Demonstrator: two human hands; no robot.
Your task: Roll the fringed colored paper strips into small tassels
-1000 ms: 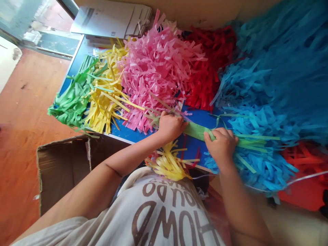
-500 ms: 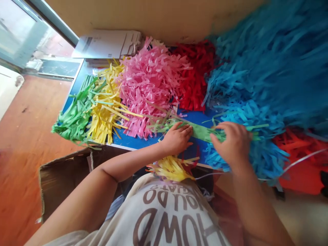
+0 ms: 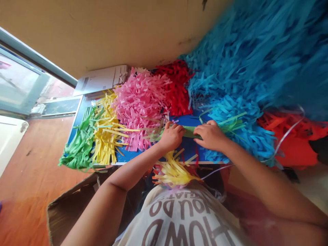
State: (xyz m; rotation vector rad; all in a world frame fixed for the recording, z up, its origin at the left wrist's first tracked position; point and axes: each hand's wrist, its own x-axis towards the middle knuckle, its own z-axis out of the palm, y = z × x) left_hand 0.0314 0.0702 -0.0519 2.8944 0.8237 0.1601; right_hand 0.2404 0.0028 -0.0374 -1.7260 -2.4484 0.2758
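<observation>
"Gripping what, just right of the pink fringe pile [image 3: 139, 106]?"

"Holding a green paper strip [image 3: 189, 132] in both hands, low over the blue worktop [image 3: 187, 120], near the front right of the pink fringe pile"

"Clamped how?"

"In the left hand [image 3: 172, 135], nearer to the pink fringe pile: held fast in a grip of curled fingers. In the right hand [image 3: 210, 136], farther right of the pink fringe pile: pinched in a second closed grip, with a short flat stretch between the two"

"Fringed at the ends?"

"Yes, splitting into loose green tails [image 3: 233, 118], toward the pink fringe pile on one side and away from it on the other, over blue fringe [image 3: 230, 109]"

"Seeing anything left of the pink fringe pile?"

"Finding yellow fringe [image 3: 105, 133] touching it, then green fringe [image 3: 79, 143] beyond, plus a white stack [image 3: 98, 80] behind and to the left"

"And to the right?"

"Touching the pink fringe pile, red fringe [image 3: 178, 92]; well apart, past the blue fringe, orange-red fringe [image 3: 294, 150] with a white cord [image 3: 285, 136] across it"

"And in front?"

"Spotting a yellow tuft [image 3: 174, 172] forward and right of the pink fringe pile, just beside a printed shirt [image 3: 166, 208]; forward and left, a cardboard box [image 3: 69, 213]"
</observation>
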